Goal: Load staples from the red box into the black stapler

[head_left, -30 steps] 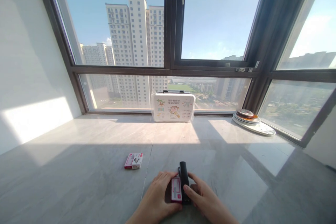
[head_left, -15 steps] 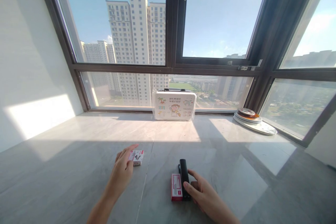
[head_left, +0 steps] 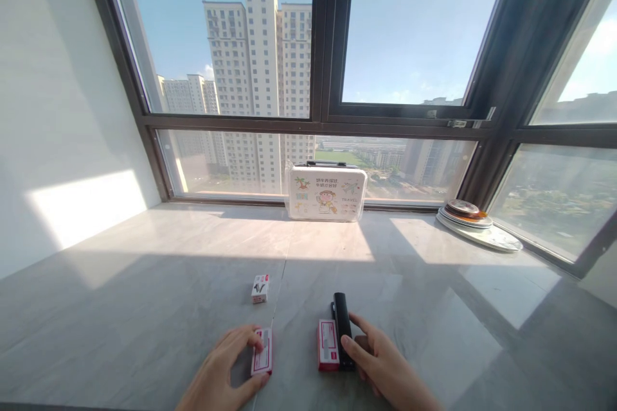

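In the head view, my left hand (head_left: 224, 366) grips a small pink-and-white box (head_left: 263, 353) between thumb and fingers, low on the counter. Beyond it lies a second small box (head_left: 260, 289), white and pink with a dark picture on top, touched by nothing. My right hand (head_left: 373, 350) has thumb and fingers around the side of a black stapler (head_left: 342, 327), which points away from me. Against the stapler's left side rests another pink-and-white box (head_left: 328, 345).
A white carry case (head_left: 328, 196) with cartoon prints stands upright against the window. Stacked plates (head_left: 475, 231) occupy the right back corner. The grey marble-patterned counter (head_left: 159, 308) meets a white wall (head_left: 58, 141) at left.
My left hand has come nearer to me from beside the far small box, and a pink-and-white box is now in its grip. My right hand stays at the stapler. The view shifted slightly.
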A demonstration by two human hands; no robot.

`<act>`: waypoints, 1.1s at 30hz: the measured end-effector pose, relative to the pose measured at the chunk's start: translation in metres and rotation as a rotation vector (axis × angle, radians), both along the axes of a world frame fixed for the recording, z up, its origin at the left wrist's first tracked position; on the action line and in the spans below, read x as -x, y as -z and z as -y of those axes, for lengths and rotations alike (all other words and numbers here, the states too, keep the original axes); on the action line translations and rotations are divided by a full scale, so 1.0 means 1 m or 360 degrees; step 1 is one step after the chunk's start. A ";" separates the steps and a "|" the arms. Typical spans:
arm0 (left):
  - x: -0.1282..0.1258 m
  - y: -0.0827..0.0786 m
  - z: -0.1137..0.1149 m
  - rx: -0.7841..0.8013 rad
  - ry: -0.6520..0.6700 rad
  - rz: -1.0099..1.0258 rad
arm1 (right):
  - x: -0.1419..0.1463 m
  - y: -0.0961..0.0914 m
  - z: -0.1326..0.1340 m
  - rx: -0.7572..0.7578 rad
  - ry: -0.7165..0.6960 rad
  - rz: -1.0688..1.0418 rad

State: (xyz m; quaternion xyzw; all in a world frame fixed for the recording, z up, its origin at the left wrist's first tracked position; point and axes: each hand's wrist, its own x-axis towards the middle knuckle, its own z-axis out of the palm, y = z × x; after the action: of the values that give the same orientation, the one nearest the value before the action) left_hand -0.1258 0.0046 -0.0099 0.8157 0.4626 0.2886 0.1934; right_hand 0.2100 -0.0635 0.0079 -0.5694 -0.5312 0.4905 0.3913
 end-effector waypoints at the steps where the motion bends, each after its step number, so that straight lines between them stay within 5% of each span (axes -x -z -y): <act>1: -0.012 -0.009 0.002 0.0039 0.0043 0.0033 | 0.000 0.001 0.001 -0.0011 0.0007 -0.0006; 6: -0.081 -0.039 0.009 0.0136 0.0164 0.0261 | 0.002 0.000 0.002 -0.0051 0.0045 -0.0012; 13: -0.133 -0.038 0.010 0.0358 0.0451 0.0416 | 0.004 -0.006 0.002 -0.0066 0.0035 -0.0051; 20: -0.124 -0.026 0.002 0.0194 0.0396 0.0380 | -0.005 0.009 0.003 -0.0162 0.0211 -0.0034; 24: -0.087 -0.029 -0.041 -0.0175 -0.0286 0.0345 | -0.007 0.020 0.012 -0.0274 0.0317 0.0165; 27: -0.051 -0.033 -0.079 -0.0033 -0.0795 0.0102 | -0.003 0.016 0.017 -0.0222 0.0271 0.0352; 30: -0.037 -0.038 -0.097 0.0373 -0.0697 -0.0121 | 0.003 0.004 0.017 -0.0160 0.0199 0.0536; 33: -0.057 -0.040 -0.091 0.0409 -0.0508 -0.0254 | 0.009 -0.009 0.015 -0.0136 0.0154 0.0674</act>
State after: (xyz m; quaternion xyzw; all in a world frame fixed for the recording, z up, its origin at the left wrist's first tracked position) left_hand -0.0687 0.0955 0.0305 0.7210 0.6327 0.1887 0.2104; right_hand 0.2007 -0.0781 0.0171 -0.6674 -0.5938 0.3178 0.3179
